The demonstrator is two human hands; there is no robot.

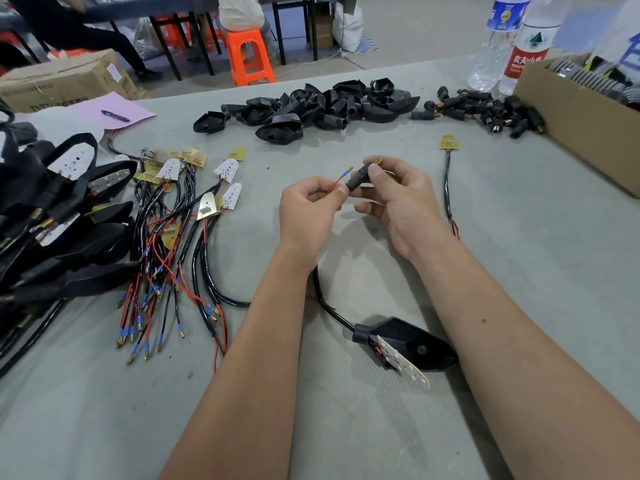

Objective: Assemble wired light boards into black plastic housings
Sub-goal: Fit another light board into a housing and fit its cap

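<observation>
1. The counter (346,427) carries everything, covered in grey cloth.
2. A cardboard box (581,133) sits at the counter's far right corner, with two water bottles (512,46) just behind it.
3. Along the left edge lies a heap of finished housings (62,237) with boards fitted.
4. At the far edge, in the middle, lies a pile of empty black housings (311,109); right of it, near the box, a smaller pile of black connector sleeves (485,112).
5. Between the finished heap and my arms spreads a bundle of wired light boards (180,216), red and black leads fanned toward the near edge.
6. Near my right forearm lies a housing (415,344) with a light board (405,365) tilted half out of it.
7. My right hand (405,206) has its grip closed on a black sleeve (360,176), thumb and fingers pinching it above the counter's middle.
8. My left hand (308,216) pinches a red wire (337,185) in a narrow grip, just beside the sleeve's end.
9. One single wired board (449,143) lies apart toward the right.
</observation>
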